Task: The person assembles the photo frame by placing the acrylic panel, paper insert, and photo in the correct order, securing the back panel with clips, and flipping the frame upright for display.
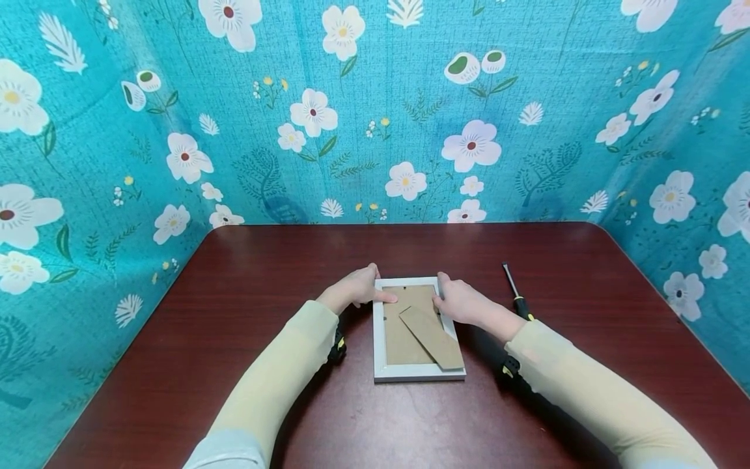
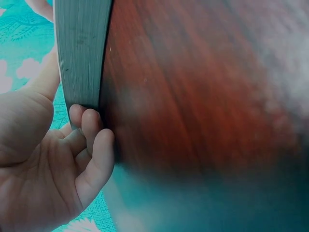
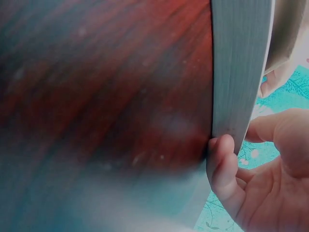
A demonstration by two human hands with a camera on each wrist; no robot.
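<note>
A picture frame [image 1: 379, 342] with a whitish rim lies back side up, showing its brown backing board [image 1: 395, 332]. An easel leg [image 1: 430, 339] slants across the board toward the near right corner. My left hand [image 1: 359, 288] grips the left edge near the far corner, its thumb over the rim and onto the board. On the opposite edge, my right hand [image 1: 465, 303] holds the rim near the other far corner. Both wrist views show curled fingers against the grey side of the frame [image 2: 82, 53], low on its outer face.
A screwdriver [image 1: 515, 290] with a black and yellow handle lies on the dark red table [image 1: 263, 273], right of the frame and partly behind my right sleeve. A turquoise flowered cloth [image 1: 363, 169] hangs behind the table and along both sides.
</note>
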